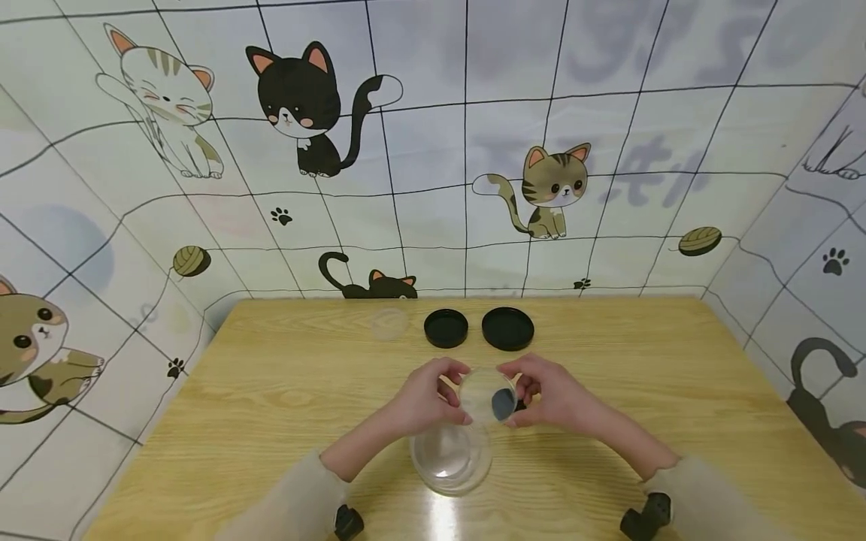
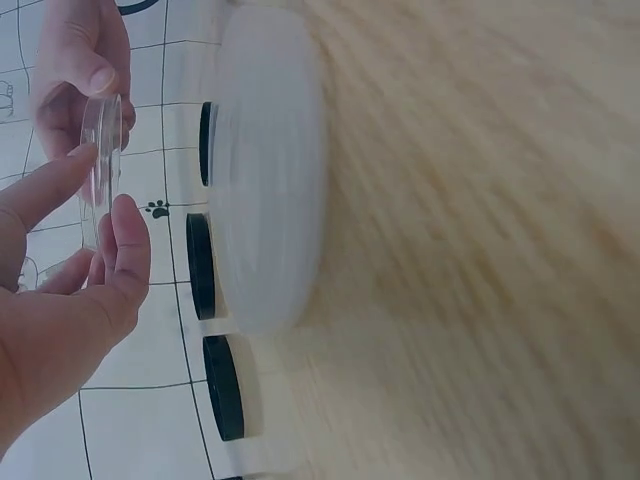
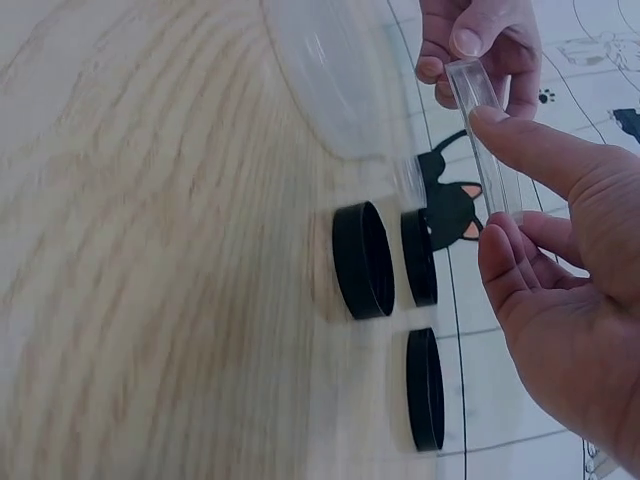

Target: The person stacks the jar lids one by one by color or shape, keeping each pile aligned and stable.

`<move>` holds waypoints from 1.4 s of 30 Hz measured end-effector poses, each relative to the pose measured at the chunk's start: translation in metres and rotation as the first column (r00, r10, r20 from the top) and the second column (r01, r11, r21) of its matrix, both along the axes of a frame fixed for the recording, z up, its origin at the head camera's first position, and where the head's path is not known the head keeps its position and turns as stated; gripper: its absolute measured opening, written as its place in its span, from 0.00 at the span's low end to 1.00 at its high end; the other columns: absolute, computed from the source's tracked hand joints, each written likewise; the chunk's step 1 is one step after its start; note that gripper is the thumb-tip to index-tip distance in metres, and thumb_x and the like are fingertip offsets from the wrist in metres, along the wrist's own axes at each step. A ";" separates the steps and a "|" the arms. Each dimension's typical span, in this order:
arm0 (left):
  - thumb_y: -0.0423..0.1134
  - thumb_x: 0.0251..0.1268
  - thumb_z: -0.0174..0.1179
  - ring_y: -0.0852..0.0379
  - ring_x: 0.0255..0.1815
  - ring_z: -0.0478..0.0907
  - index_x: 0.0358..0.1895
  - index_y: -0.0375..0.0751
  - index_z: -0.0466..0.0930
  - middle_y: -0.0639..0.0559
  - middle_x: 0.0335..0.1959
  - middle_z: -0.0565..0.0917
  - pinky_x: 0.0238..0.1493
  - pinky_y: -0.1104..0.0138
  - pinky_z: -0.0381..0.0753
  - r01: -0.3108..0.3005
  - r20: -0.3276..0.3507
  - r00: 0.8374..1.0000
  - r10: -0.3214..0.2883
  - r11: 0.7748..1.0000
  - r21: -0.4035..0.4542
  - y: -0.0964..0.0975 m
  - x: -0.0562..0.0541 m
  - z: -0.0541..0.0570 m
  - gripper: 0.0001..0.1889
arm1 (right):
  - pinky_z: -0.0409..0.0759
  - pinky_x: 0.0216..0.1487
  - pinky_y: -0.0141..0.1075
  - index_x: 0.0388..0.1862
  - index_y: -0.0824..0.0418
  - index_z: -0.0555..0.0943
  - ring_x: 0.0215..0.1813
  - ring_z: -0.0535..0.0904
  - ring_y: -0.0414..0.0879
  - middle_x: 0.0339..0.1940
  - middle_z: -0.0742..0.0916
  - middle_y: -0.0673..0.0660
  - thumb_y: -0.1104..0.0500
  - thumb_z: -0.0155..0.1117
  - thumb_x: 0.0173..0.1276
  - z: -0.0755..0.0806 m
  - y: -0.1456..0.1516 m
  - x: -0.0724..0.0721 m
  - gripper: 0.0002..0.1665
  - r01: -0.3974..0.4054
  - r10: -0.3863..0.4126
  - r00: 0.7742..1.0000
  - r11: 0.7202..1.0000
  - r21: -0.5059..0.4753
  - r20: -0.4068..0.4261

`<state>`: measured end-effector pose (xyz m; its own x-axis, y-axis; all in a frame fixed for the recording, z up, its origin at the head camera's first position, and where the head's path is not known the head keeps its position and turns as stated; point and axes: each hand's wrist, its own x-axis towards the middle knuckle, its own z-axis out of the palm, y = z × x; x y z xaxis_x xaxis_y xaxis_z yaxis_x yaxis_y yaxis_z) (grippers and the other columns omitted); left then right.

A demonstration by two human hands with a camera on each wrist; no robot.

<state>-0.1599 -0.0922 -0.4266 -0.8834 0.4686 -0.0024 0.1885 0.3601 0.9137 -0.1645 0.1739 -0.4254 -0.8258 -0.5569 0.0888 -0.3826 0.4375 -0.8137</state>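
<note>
Between both hands, raised above the table, is a clear, shallow round dish (image 1: 476, 389). My left hand (image 1: 431, 396) grips its left rim between thumb and fingers. On the opposite rim, my right hand (image 1: 556, 397) pinches it the same way. Both wrist views show the dish (image 3: 488, 150) edge-on. A small black round lid (image 3: 362, 262) stands on the table behind it; in the head view it shows mostly through the clear dish. Below the hands, nearer the body, sits a larger clear round container (image 1: 452, 460), which looks whitish in the left wrist view.
Toward the back of the table (image 1: 304, 376) lie two more black round lids, a smaller one (image 1: 446, 328) and a larger one (image 1: 508, 328). A faint clear disc (image 1: 389, 324) lies left of them. Cat-patterned cloth walls (image 1: 433, 150) rise behind and beside the table.
</note>
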 end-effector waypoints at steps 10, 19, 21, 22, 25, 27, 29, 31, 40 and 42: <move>0.24 0.47 0.78 0.53 0.37 0.77 0.62 0.32 0.74 0.44 0.48 0.73 0.38 0.68 0.82 -0.060 0.081 0.995 0.057 0.998 0.035 -0.044 0.030 -0.013 0.35 | 0.80 0.38 0.33 0.62 0.69 0.79 0.36 0.76 0.40 0.42 0.78 0.53 0.63 0.86 0.51 -0.016 -0.045 0.011 0.40 -0.078 0.078 0.997 0.997 -0.025 0.024; 0.22 0.45 0.78 0.53 0.37 0.77 0.62 0.29 0.74 0.43 0.47 0.73 0.37 0.68 0.84 -0.073 0.058 0.996 0.070 0.997 0.036 -0.058 0.046 -0.021 0.36 | 0.82 0.41 0.33 0.63 0.69 0.79 0.37 0.78 0.40 0.42 0.78 0.51 0.62 0.85 0.52 -0.022 -0.060 0.018 0.40 -0.133 0.135 0.989 0.990 -0.034 0.058; 0.22 0.44 0.78 0.54 0.37 0.77 0.62 0.29 0.74 0.44 0.47 0.73 0.37 0.68 0.84 -0.070 0.048 0.996 0.069 0.997 0.032 -0.058 0.048 -0.022 0.36 | 0.82 0.41 0.33 0.63 0.69 0.79 0.37 0.78 0.39 0.43 0.78 0.50 0.62 0.85 0.52 -0.023 -0.061 0.018 0.39 -0.136 0.138 0.988 0.990 -0.032 0.066; 0.22 0.44 0.78 0.54 0.37 0.77 0.62 0.30 0.74 0.44 0.47 0.73 0.37 0.68 0.84 -0.067 0.045 0.997 0.065 0.997 0.030 -0.059 0.049 -0.022 0.36 | 0.82 0.41 0.33 0.62 0.69 0.79 0.37 0.78 0.39 0.43 0.79 0.51 0.63 0.85 0.52 -0.024 -0.062 0.018 0.39 -0.139 0.141 0.988 0.990 -0.034 0.067; 0.22 0.44 0.78 0.54 0.37 0.78 0.62 0.30 0.75 0.44 0.46 0.73 0.37 0.69 0.83 -0.054 0.033 0.998 0.054 0.998 0.017 -0.061 0.050 -0.023 0.36 | 0.81 0.41 0.32 0.61 0.68 0.79 0.37 0.78 0.38 0.42 0.79 0.50 0.63 0.85 0.52 -0.026 -0.064 0.019 0.38 -0.146 0.147 0.987 0.989 -0.024 0.066; 0.21 0.44 0.78 0.54 0.37 0.78 0.62 0.29 0.75 0.45 0.46 0.74 0.37 0.69 0.84 -0.044 0.023 0.999 0.044 0.999 0.017 -0.062 0.051 -0.024 0.36 | 0.81 0.41 0.32 0.61 0.68 0.80 0.37 0.78 0.38 0.41 0.79 0.49 0.63 0.85 0.52 -0.027 -0.065 0.020 0.37 -0.148 0.149 0.987 0.989 -0.017 0.061; 0.21 0.43 0.78 0.55 0.37 0.78 0.61 0.28 0.75 0.45 0.46 0.75 0.38 0.69 0.84 -0.032 0.011 0.999 0.032 0.999 0.020 -0.064 0.051 -0.025 0.36 | 0.81 0.41 0.32 0.60 0.68 0.80 0.37 0.78 0.38 0.40 0.79 0.49 0.63 0.85 0.52 -0.028 -0.065 0.021 0.37 -0.149 0.149 0.987 0.989 -0.007 0.059; 0.21 0.44 0.78 0.55 0.37 0.79 0.61 0.28 0.75 0.45 0.46 0.75 0.38 0.69 0.84 -0.021 0.005 1.000 0.021 0.999 0.026 -0.065 0.051 -0.026 0.35 | 0.81 0.41 0.32 0.60 0.67 0.80 0.37 0.78 0.37 0.39 0.79 0.49 0.63 0.85 0.52 -0.028 -0.065 0.021 0.36 -0.149 0.149 0.987 0.989 0.002 0.061; 0.22 0.43 0.79 0.56 0.36 0.77 0.60 0.31 0.76 0.46 0.45 0.73 0.37 0.70 0.83 -0.019 -0.024 1.000 0.018 0.999 -0.044 -0.062 0.051 -0.027 0.35 | 0.81 0.40 0.32 0.58 0.67 0.81 0.37 0.77 0.37 0.38 0.80 0.49 0.63 0.85 0.52 -0.030 -0.064 0.020 0.35 -0.157 0.155 0.986 0.987 0.020 0.058; 0.23 0.43 0.80 0.56 0.36 0.77 0.60 0.30 0.76 0.47 0.45 0.73 0.37 0.70 0.83 -0.016 -0.032 0.999 0.014 0.999 -0.050 -0.061 0.050 -0.026 0.35 | 0.81 0.40 0.32 0.58 0.67 0.81 0.37 0.77 0.37 0.39 0.80 0.49 0.63 0.85 0.52 -0.030 -0.064 0.019 0.35 -0.154 0.153 0.987 0.988 0.023 0.059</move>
<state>-0.1094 -0.1537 -0.4530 -0.8905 0.4550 0.0020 0.2108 0.4087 0.8880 -0.1451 0.1103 -0.4556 -0.7336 -0.6790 0.0272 -0.4005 0.3996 -0.8246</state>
